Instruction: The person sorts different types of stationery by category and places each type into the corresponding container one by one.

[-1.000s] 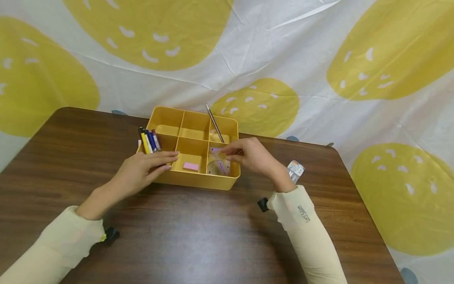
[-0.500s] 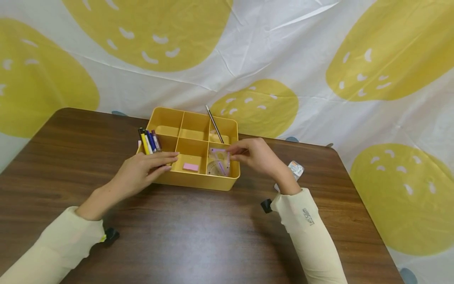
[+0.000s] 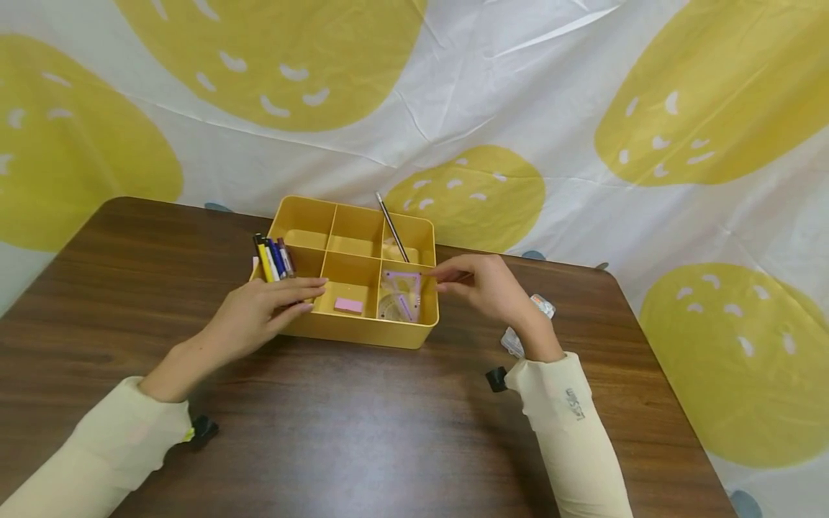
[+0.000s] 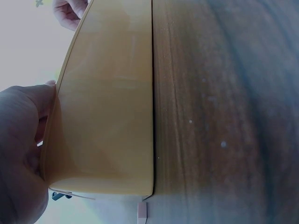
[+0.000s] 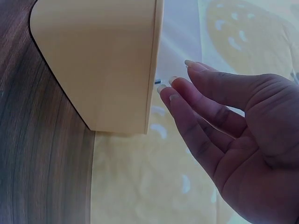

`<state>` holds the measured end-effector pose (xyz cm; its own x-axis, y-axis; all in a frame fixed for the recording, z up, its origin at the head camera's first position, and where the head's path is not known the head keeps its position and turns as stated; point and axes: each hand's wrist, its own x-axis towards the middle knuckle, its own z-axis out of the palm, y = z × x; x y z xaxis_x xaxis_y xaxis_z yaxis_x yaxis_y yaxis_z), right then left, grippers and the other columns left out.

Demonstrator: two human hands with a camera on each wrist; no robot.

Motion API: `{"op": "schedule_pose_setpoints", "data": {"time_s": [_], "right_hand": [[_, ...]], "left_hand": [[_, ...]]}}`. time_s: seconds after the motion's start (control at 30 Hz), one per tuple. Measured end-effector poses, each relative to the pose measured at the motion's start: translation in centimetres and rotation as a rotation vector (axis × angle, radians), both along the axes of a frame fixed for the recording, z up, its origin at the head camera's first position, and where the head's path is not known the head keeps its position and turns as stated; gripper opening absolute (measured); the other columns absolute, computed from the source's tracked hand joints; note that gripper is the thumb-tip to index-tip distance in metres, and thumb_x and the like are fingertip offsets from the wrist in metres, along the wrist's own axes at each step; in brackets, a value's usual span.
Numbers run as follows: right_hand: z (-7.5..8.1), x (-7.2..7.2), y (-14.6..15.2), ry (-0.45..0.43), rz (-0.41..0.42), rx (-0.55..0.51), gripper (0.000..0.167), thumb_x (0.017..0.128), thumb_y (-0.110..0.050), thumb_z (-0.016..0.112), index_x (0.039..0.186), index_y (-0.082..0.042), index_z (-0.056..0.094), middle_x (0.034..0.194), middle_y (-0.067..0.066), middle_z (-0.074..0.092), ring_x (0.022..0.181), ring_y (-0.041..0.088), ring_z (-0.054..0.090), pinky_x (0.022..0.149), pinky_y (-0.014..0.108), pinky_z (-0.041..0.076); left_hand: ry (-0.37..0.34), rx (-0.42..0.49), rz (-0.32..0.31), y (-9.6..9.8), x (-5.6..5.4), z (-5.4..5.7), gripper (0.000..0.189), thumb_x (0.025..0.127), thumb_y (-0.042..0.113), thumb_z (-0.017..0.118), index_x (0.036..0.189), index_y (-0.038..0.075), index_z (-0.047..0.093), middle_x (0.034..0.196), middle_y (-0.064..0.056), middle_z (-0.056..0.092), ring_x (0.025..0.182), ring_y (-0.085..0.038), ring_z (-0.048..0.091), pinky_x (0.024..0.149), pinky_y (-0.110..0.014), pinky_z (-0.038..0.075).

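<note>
A yellow organizer box [image 3: 356, 332] with several compartments stands on the table. My left hand [image 3: 255, 316] rests over its front left part, fingers straight across the rim, beside several pens and markers [image 3: 273, 257]. In the front middle compartment lies a small pink block [image 3: 348, 306]. Clear purple-marked drawing rulers [image 3: 401, 295], one with a curved scale, lie in the front right compartment. My right hand [image 3: 486, 285] hovers at the box's right rim, fingers loosely bent. The right wrist view shows nothing between the fingertips of that hand [image 5: 224, 112].
A pencil [image 3: 392, 226] leans in the back right compartment. Behind my right wrist, a small clear package [image 3: 513, 342] lies on the dark wooden table [image 3: 363, 432]. A white cloth with yellow shapes [image 3: 453, 93] hangs behind the table. Something pale pink [image 4: 142, 212] shows past the box's end.
My right hand has drawn back to the right, from over the front right compartment to the box's rim, leaving the rulers inside. My left hand has stayed put.
</note>
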<state>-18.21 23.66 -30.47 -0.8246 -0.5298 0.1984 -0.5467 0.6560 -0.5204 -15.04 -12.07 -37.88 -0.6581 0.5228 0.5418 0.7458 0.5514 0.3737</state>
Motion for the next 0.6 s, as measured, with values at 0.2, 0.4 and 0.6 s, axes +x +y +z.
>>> {"op": "schedule_pose_setpoints", "data": {"time_s": [0.2,0.4,0.6], "right_hand": [[-0.1,0.1,1.1,0.02,-0.031,-0.01,0.019,0.086,-0.013,0.073,0.104,-0.012,0.074,0.093,-0.001,0.071,0.083,0.011,0.065,0.076,0.031,0.052],[-0.4,0.4,2.2,0.015,-0.063,-0.005,0.02,0.087,-0.016,0.072,0.107,-0.014,0.073,0.096,-0.001,0.071,0.084,0.012,0.065,0.076,0.033,0.052],[-1.0,0.5,3.0,0.018,-0.072,0.004,0.021,0.087,-0.016,0.072,0.108,-0.014,0.072,0.098,0.0,0.071,0.085,0.013,0.065,0.076,0.033,0.052]], "left_hand": [[0.007,0.009,-0.005,0.1,-0.1,0.0,0.035,0.088,0.01,0.068,0.123,0.009,0.066,0.124,-0.004,0.063,0.093,-0.023,0.065,0.072,-0.047,0.05],[0.006,0.009,-0.006,0.1,0.0,0.0,0.035,0.088,0.01,0.068,0.123,0.008,0.066,0.124,-0.005,0.063,0.096,-0.024,0.065,0.074,-0.048,0.049],[-0.008,-0.006,0.006,0.0,0.0,-0.1,0.035,0.089,0.013,0.068,0.124,0.008,0.065,0.125,-0.005,0.063,0.1,-0.025,0.064,0.074,-0.045,0.046]]}}
